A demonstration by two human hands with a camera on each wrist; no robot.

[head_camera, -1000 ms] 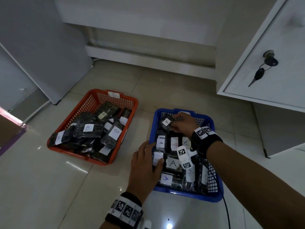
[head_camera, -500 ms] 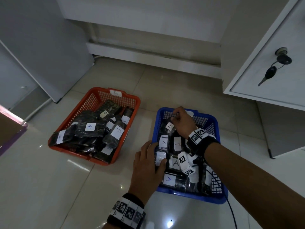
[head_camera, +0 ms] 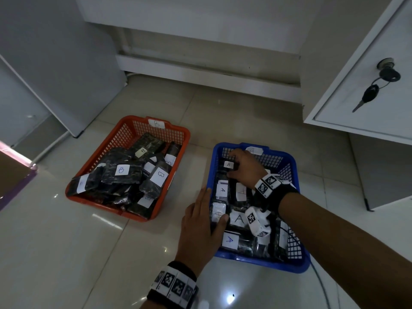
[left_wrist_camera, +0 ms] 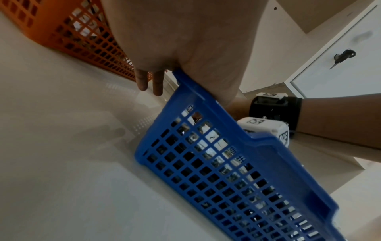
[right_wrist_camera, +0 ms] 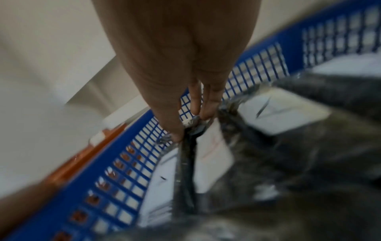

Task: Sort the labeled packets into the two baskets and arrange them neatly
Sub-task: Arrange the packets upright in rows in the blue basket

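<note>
The blue basket [head_camera: 263, 263] on the right is labelled A and holds several dark packets with white A labels. My right hand [head_camera: 245, 168] reaches into its far left corner and pinches the edge of an A packet [head_camera: 228, 165], which stands on edge against the mesh wall. The right wrist view shows the fingers [right_wrist_camera: 198, 104] pinching that packet [right_wrist_camera: 185, 163]. My left hand [head_camera: 198, 228] rests on the basket's left rim, fingers straight outside and thumb on a packet inside. The orange basket [head_camera: 93, 199], labelled B, holds B packets [head_camera: 121, 170] in a loose pile.
A white cabinet [head_camera: 356, 103] with keys [head_camera: 388, 74] in its lock overhangs the back right. A grey panel [head_camera: 55, 63] stands at the left. A cardboard box [head_camera: 9, 175] is at the left edge. Glossy floor tiles [head_camera: 66, 253] surround both baskets.
My right hand has carried the A packet from the basket's back middle to its far left corner and lowered it. The left hand has stayed on the rim.
</note>
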